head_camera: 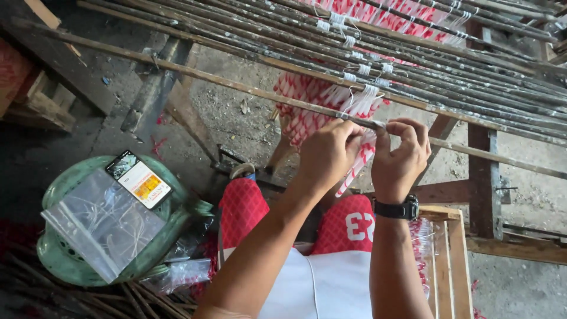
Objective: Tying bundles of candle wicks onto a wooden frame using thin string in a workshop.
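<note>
While the fingertips of both hands are pinched together on a thin white string at one long stick (236, 85) of a slanting rack, a bundle of red-and-white striped strips (354, 168) hangs just below them. The left hand (328, 155) is curled with its fingers bunched tight on the string and the top of the bundle. The right hand (401, 155) is set just beside it, thumb and forefinger closed on the string where it meets the stick; exactly how the string runs between the fingers cannot be told.

A slip seems the main risk: if the pinch were loosened before a knot is drawn tight, the bundle could drop to the dirt floor. Too hard a pull might snap the string or shift the stick against its neighbours.

Both wrists are raised and bent slightly inward, forearms reaching up and forward from the lap. A black wristwatch (397, 208) is worn on the right wrist.

To the left, a green stool (56, 260) is seen, carrying a clear plastic bag (103, 227) of white strings and a phone (139, 179) at its far edge. More tied bundles (307, 106) hang further along the rack.
</note>
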